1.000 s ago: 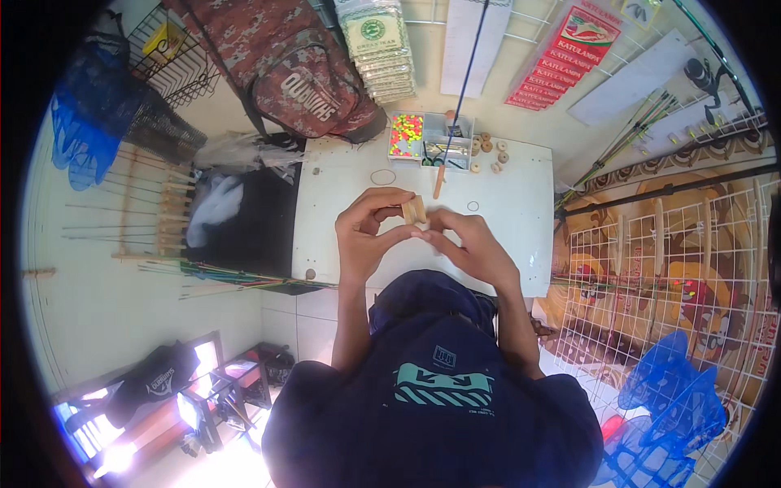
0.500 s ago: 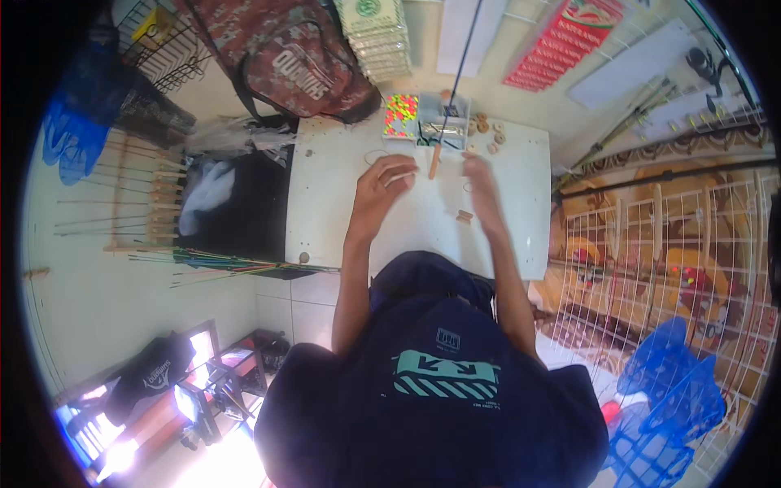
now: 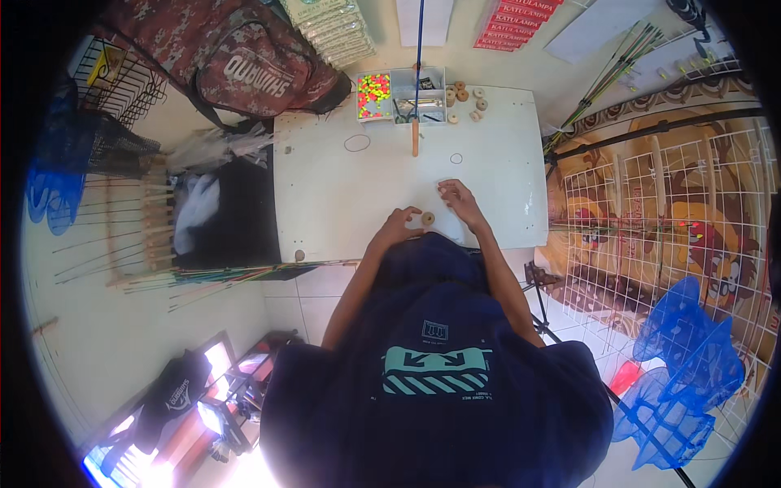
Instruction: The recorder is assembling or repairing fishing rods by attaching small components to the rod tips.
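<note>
My left hand point(image 3: 397, 225) is at the near edge of the white table, its thumb and fingers closed around the side of a small round wooden spool point(image 3: 429, 219). The spool's face, with a dark centre hole, is turned up. To its right, my right hand point(image 3: 460, 202) is above the table with bent fingers drawn together. Anything thin between those fingertips is too small to make out. Farther back, a dark blue rod with a wooden handle point(image 3: 415, 140) points toward me. Two thin loops lie on the table: a larger loop point(image 3: 356, 143) and a smaller loop point(image 3: 456, 159).
At the table's back stands a compartment tray point(image 3: 421, 71) beside a box of bright beads point(image 3: 375, 96). Several wooden rings point(image 3: 462, 94) lie right of it. A camouflage bag point(image 3: 252, 73) is at the back left. A wire grid point(image 3: 626, 211) stands at the right.
Both hands have come nearer to my body from beside the rod handle. The spool, earlier lying on the table by my right forearm, is now at my left fingers. The view has shifted.
</note>
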{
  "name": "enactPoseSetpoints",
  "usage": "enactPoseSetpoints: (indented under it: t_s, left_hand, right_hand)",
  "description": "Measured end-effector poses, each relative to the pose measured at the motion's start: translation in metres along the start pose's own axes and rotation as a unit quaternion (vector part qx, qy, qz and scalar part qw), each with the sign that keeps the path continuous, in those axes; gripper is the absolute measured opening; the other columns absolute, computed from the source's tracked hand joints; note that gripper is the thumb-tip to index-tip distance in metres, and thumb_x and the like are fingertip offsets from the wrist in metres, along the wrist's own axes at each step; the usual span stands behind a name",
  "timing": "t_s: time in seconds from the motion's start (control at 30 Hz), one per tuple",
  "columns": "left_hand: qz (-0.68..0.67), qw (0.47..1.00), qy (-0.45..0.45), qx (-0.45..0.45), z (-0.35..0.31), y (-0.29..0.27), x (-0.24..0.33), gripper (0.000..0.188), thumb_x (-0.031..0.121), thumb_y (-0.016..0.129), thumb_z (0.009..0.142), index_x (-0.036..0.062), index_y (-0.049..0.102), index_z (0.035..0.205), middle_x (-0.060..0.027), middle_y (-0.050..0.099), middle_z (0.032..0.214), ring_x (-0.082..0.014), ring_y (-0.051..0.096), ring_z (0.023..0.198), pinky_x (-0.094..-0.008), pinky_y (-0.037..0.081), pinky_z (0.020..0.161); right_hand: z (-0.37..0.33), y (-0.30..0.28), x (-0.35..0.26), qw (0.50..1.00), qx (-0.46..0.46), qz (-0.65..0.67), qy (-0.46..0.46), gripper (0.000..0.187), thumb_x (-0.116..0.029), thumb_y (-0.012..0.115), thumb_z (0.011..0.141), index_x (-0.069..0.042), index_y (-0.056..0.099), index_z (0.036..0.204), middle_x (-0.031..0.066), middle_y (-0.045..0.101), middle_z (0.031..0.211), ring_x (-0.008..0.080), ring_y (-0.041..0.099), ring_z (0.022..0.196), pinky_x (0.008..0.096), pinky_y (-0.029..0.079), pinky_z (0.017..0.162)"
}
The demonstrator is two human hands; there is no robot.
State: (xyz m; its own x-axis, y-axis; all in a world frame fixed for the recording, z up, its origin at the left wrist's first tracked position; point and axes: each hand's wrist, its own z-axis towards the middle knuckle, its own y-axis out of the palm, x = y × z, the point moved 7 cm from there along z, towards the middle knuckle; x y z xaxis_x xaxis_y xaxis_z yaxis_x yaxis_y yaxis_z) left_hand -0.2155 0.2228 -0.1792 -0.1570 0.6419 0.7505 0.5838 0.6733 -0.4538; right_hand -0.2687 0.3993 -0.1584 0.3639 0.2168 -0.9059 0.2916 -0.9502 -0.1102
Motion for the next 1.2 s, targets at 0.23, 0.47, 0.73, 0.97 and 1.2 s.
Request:
enactPoseSetpoints:
  t_s: [0.23,0.47,0.73,0.97,1.2]
  left_hand:
    - [0.151,0.981,0.123,0.007,0.02,0.008,0.045,0.057,0.023,0.078,0.073,0.0181,0.057,0.126,-0.0169,0.049,0.116,-0.035,0.059,0.099,-0.0437,0.051,0.088]
    - [-0.256,0.963,0.058,0.064,0.017,-0.037,0.037,0.033,0.008,0.067,0.085,0.0077,0.063,0.118,-0.0123,0.063,0.106,-0.0186,0.064,0.094,-0.0316,0.052,0.08]
    - [-0.414,0.896,0.101,0.128,-0.035,-0.12,0.108,0.059,0.003,0.071,0.083,0.0052,0.047,0.138,-0.0091,0.061,0.108,-0.0145,0.06,0.095,-0.0279,0.05,0.088]
    - [-0.437,0.882,0.142,0.104,-0.064,-0.139,0.118,0.048,-0.004,0.07,0.082,0.0001,0.058,0.128,-0.0115,0.066,0.112,-0.0154,0.063,0.1,-0.0283,0.051,0.091]
    - [-0.453,0.857,0.168,0.179,-0.083,-0.156,0.124,0.046,-0.005,0.07,0.082,-0.0022,0.059,0.126,-0.0146,0.066,0.115,-0.018,0.063,0.103,-0.0299,0.052,0.093]
  right_hand:
    - [0.005,0.004,0.011,1.0,-0.003,-0.009,-0.024,0.026,-0.019,0.051,0.096,-0.004,0.058,0.116,0.0118,0.067,0.104,0.0195,0.064,0.099,0.0325,0.05,0.085]
    - [-0.008,0.021,-0.031,0.994,-0.104,0.004,-0.021,0.036,-0.029,0.056,0.096,-0.005,0.054,0.123,0.0062,0.064,0.098,0.0127,0.059,0.089,0.0306,0.049,0.075]
    - [-0.029,0.001,-0.147,0.976,-0.146,-0.095,-0.133,0.025,-0.025,0.056,0.097,0.0,0.063,0.096,0.0027,0.063,0.079,0.0096,0.05,0.07,0.0252,0.041,0.066]
    - [-0.034,-0.044,-0.206,0.969,0.058,0.112,-0.213,0.026,-0.024,0.05,0.1,-0.004,0.056,0.086,-0.0013,0.049,0.077,0.0083,0.044,0.075,0.0237,0.037,0.072]
    - [-0.044,-0.073,-0.22,0.942,0.17,0.08,-0.277,0.027,-0.022,0.047,0.102,-0.004,0.053,0.084,0.0012,0.053,0.079,0.0103,0.049,0.082,0.0249,0.039,0.082]
